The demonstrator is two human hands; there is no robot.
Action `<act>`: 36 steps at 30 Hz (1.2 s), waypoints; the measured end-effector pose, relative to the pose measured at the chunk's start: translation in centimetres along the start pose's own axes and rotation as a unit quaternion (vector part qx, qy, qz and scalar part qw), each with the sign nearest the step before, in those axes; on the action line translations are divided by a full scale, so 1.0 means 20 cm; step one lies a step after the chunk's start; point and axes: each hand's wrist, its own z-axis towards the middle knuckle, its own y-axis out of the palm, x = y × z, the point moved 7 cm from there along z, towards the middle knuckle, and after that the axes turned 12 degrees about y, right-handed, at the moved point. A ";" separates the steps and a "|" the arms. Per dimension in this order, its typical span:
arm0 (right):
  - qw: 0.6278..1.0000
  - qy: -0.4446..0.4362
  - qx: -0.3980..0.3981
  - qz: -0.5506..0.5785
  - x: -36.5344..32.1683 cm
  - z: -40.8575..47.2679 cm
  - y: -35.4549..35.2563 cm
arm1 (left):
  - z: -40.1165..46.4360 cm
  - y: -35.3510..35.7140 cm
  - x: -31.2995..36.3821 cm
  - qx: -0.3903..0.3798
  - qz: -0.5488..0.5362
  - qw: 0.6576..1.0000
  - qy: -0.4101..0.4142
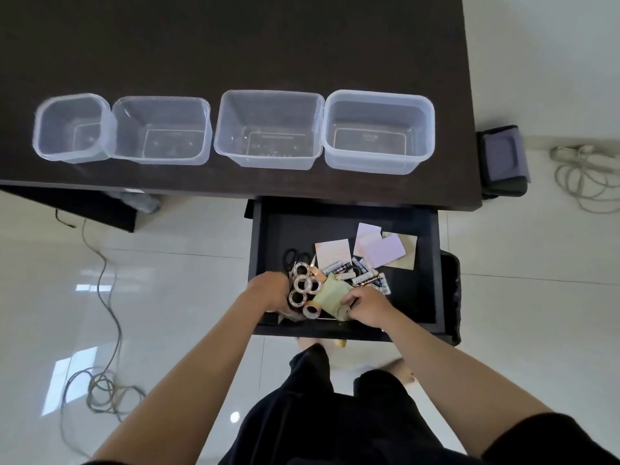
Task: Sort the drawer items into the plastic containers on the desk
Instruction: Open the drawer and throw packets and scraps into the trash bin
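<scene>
A glossy white tiled floor (174, 297) surrounds everything. At 8 o'clock a grey cable (107, 283) runs down into a loose coil. At 3 o'clock lies a pale cord (583, 176), tangled, near a dark bag (503, 161).

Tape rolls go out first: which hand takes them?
Left, probably. The left hand already sits against the tape rolls at the drawer's left front, while the right hand is occupied pinching the yellow-green paper.
</scene>
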 end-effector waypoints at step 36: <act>0.972 -0.147 -0.003 0.181 0.12 -0.24 -0.20 | -0.10 0.09 0.43 0.191 -0.240 0.946 0.105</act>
